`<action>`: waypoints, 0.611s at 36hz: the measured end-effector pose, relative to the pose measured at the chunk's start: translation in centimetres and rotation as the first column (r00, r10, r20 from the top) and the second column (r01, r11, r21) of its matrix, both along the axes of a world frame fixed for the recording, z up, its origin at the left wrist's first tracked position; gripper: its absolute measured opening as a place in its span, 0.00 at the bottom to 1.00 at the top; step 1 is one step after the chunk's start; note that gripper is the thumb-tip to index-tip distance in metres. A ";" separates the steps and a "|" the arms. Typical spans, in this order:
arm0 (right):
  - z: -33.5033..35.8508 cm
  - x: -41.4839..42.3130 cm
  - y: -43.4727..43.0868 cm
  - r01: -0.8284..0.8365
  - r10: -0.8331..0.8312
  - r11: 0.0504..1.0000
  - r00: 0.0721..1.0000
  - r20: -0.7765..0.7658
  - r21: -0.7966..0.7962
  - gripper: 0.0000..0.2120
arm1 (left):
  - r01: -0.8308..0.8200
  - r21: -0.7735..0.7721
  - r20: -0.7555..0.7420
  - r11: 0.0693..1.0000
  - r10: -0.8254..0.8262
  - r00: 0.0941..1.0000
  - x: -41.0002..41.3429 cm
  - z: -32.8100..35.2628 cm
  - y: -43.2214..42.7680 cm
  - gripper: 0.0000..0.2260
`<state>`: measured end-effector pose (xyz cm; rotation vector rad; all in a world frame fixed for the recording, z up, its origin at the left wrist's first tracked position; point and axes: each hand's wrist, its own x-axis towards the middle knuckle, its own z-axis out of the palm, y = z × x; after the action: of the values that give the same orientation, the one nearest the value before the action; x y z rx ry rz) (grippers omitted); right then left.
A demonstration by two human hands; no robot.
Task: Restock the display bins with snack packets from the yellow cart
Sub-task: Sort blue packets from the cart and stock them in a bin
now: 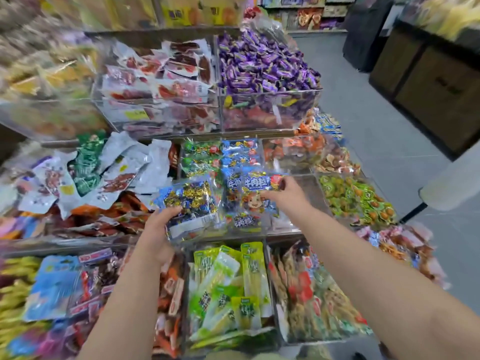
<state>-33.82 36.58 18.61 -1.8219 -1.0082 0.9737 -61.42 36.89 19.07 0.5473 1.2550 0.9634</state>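
my left hand (158,227) has its fingers curled round the near edge of a clear bag of blue and gold sweets (192,201), held just above the front lip of the middle shelf, while my right hand (288,193) pinches the top corner of a blue packet (255,189) between thumb and fingertips at the narrow clear bin (245,229) stacked with more of the same. that bin is hemmed in by green packets (197,162) on its left and orange packets (293,149) on its right, with purple sweets (265,63) on the tier above. the only open room i see is the grey floor (384,131) to the right of the shelving.
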 end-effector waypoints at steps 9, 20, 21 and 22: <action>-2.8 -2.9 5.5 -0.090 0.092 0.996 0.990 0.102 -0.024 0.44 | -0.036 0.022 0.075 0.999 0.035 0.997 -1.8 -0.4 2.9 0.05; -5.7 -1.0 6.4 -0.510 0.487 0.801 0.249 0.837 -0.314 0.46 | 0.018 0.037 0.067 0.999 -0.020 0.998 -1.2 0.4 4.6 0.18; -5.9 -1.0 6.2 -0.502 0.504 0.788 0.190 0.843 -0.358 0.50 | -0.001 0.033 0.070 0.999 -0.002 0.998 -1.1 0.1 4.8 0.21; -6.3 -1.2 6.3 -0.489 0.517 0.776 0.134 0.845 -0.398 0.53 | -0.016 0.015 0.070 1.000 0.015 0.997 -0.9 0.0 4.9 0.25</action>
<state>-34.99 42.91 12.31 -2.0707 -2.5116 0.0738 -62.31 41.76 19.08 0.5126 1.1915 0.9982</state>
